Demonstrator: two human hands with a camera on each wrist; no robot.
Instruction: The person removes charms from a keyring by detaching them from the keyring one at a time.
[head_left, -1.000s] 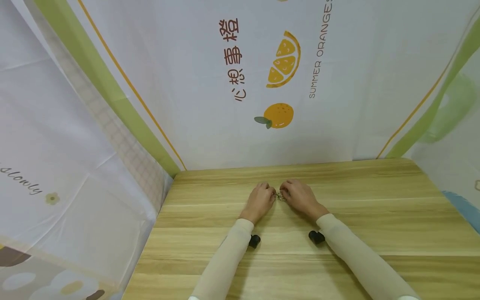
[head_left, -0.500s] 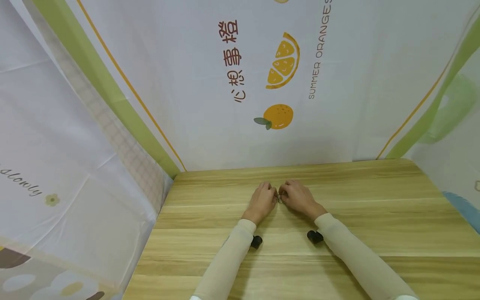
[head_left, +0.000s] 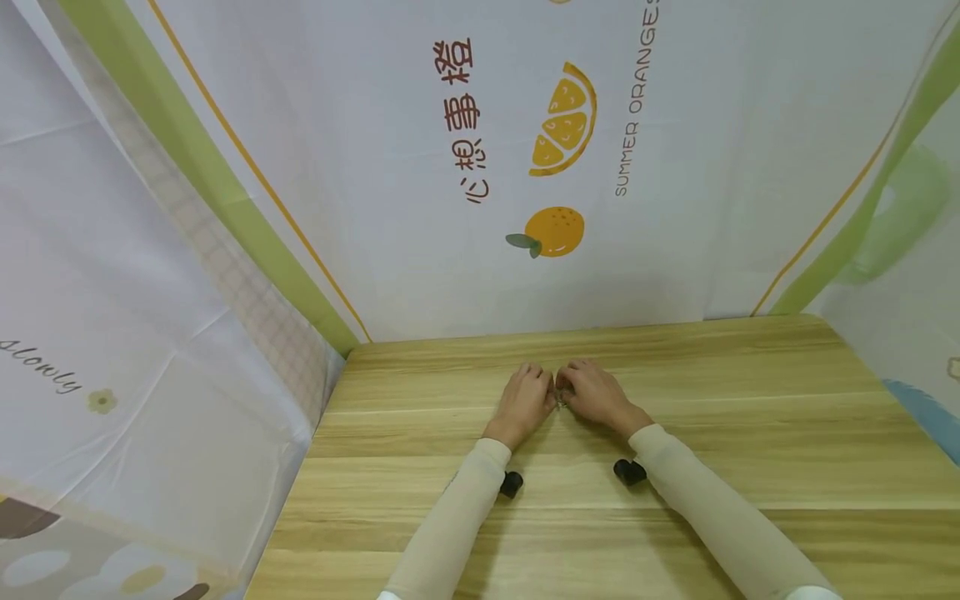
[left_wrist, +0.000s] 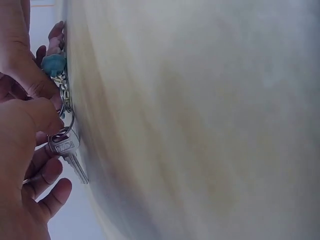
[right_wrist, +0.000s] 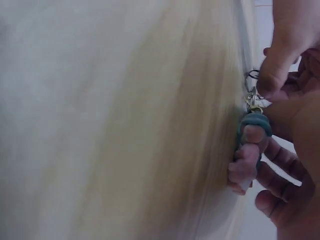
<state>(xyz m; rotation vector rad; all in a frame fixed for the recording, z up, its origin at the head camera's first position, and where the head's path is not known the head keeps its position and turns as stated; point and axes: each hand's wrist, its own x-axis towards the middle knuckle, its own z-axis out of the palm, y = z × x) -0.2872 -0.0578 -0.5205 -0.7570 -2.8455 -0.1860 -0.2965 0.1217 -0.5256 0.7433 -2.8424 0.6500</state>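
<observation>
Over the wooden table, my left hand (head_left: 521,402) and right hand (head_left: 597,393) meet at a small keychain (head_left: 559,398). A silver key (left_wrist: 65,146) hangs on a metal split ring (left_wrist: 73,122) in the left wrist view. My left thumb and finger pinch at the ring, partly hiding it. My right hand pinches the keychain close by, beside its short metal chain (left_wrist: 67,96). A teal and pink figure charm (right_wrist: 245,162) hangs under the right hand's fingers in the right wrist view. Exactly where the fingertips grip the ring is hidden.
The light wooden table (head_left: 420,483) reaches to a white cloth backdrop (head_left: 660,275) printed with oranges. More printed cloth (head_left: 172,433) hangs at the left. Black wrist devices (head_left: 512,484) sit under both cream sleeves (head_left: 457,517).
Over the last second both hands have drawn closer together around the keychain, the left shifting slightly right. In the last half second the hands stay nearly in place.
</observation>
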